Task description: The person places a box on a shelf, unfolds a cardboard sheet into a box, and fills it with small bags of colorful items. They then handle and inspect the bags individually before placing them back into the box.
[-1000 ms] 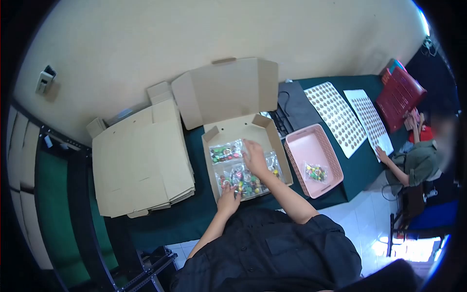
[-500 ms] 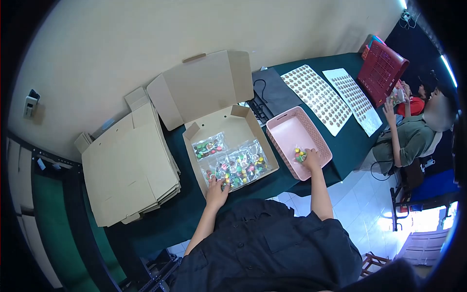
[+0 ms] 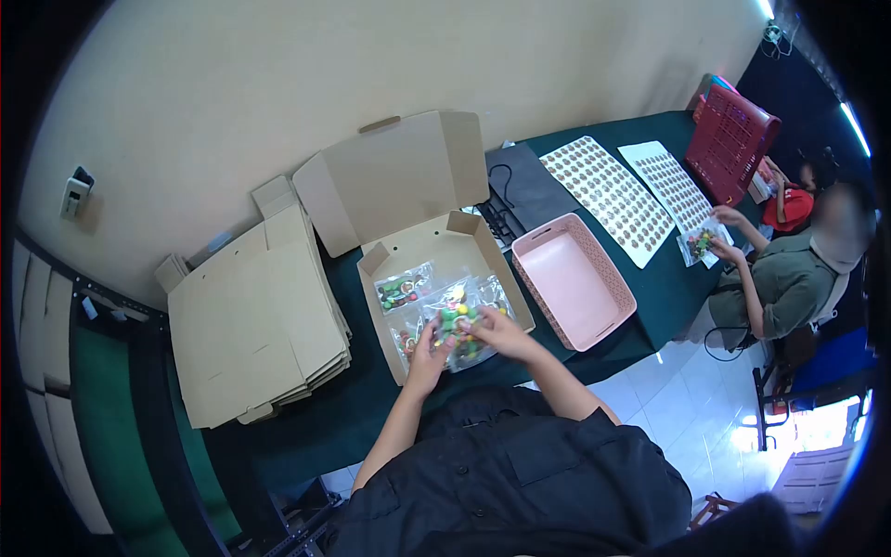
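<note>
L hand [image 3: 427, 359] & R hand [image 3: 502, 332] grip a shiny plastic bag [image 3: 455, 317] w/ round pieces, frame ctr. It's over a shallow cardboard box [image 3: 444, 243]. Rt of ctr: pink basket [image 3: 568, 283], perforated sides.

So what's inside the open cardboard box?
The open cardboard box holds clear packets of colourful pieces. The left hand and right hand hold another packet over them, partly covering those at the front, so I can't tell exactly how many lie beneath.

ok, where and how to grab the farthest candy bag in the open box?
Probably pinch the far edge of the candy bag from above: it lies flat, bare floor of the open box borders that edge, and another bag crowds its near side.
</note>
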A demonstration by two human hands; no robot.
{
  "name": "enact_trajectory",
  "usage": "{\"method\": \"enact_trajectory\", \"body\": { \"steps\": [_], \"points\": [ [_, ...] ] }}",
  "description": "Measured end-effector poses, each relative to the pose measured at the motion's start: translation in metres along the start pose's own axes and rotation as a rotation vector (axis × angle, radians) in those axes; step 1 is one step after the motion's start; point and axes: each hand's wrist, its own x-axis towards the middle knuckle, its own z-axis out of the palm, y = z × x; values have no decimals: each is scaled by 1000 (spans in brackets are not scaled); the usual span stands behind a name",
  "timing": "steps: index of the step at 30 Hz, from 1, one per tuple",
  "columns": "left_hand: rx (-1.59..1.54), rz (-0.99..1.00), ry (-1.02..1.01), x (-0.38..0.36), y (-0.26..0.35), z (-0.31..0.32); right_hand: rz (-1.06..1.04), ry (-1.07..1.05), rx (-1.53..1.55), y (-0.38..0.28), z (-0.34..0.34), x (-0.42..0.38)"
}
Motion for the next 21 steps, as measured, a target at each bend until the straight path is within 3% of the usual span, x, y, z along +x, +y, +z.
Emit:
{"method": "enact_trajectory", "body": {
  "steps": [2,10,13,15,21],
  "points": [
    [-148,-16,74,0,3,1,22,-37,169,-3,27,-4],
    [-318,-122,134,-8,-7,-19,-20,-103,261,20,42,8],
    [-210,-195,132,-7,-11,-21,36,-46,131,13,48,0],
    [-10,-91,95,-6,-18,-22,30,1,3,11,53,-8],
    [-355,-222,69,-17,-5,-21,20,-58,260,21,53,-5]
  ]
}}
